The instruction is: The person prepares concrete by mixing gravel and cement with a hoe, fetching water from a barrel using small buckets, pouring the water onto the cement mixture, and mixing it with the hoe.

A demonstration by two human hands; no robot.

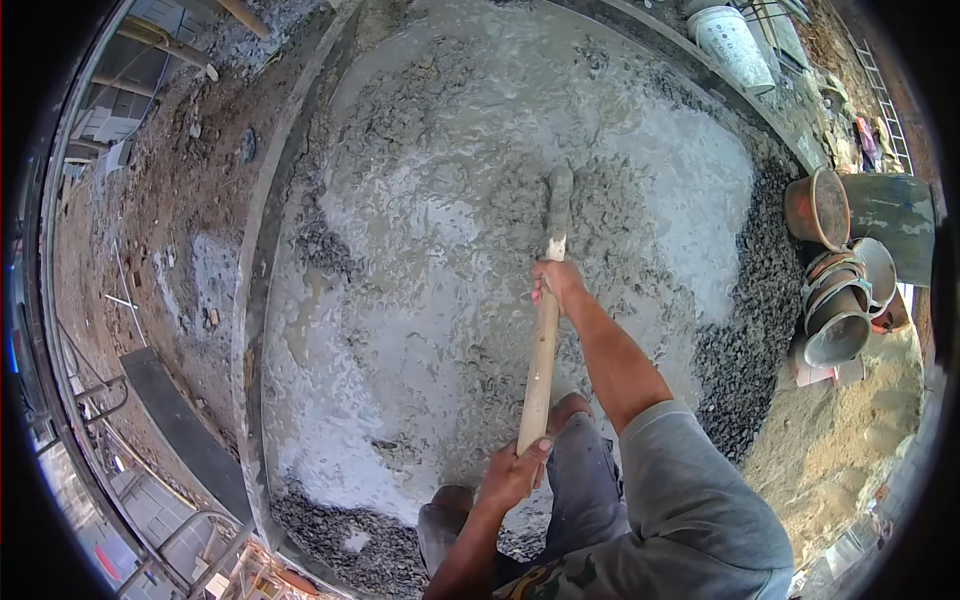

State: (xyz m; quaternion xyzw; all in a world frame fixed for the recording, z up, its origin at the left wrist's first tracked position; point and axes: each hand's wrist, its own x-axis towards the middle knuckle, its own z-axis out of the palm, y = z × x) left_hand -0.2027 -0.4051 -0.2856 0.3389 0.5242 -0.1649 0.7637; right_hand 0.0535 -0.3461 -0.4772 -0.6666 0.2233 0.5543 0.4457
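Note:
A shovel point(541, 350) with a pale wooden handle reaches forward from my legs. Wet concrete coats its grey metal socket, and the blade is hidden in the mix. My right hand point(560, 283) is wrapped round the handle just below the socket. Lower down, near my knees, my left hand point(515, 474) grips the handle's near end. Wet grey concrete point(420, 215) spreads all around the tool, lumpy in places and smooth and watery in others. My feet stand at its near edge.
A low border point(258, 250) runs along the left of the mix. Dark gravel point(750, 330) lines its right side. Beyond are stacked buckets point(838, 340), a drum point(890, 225) and sand point(840, 430). A white bucket point(733, 48) lies at the top right.

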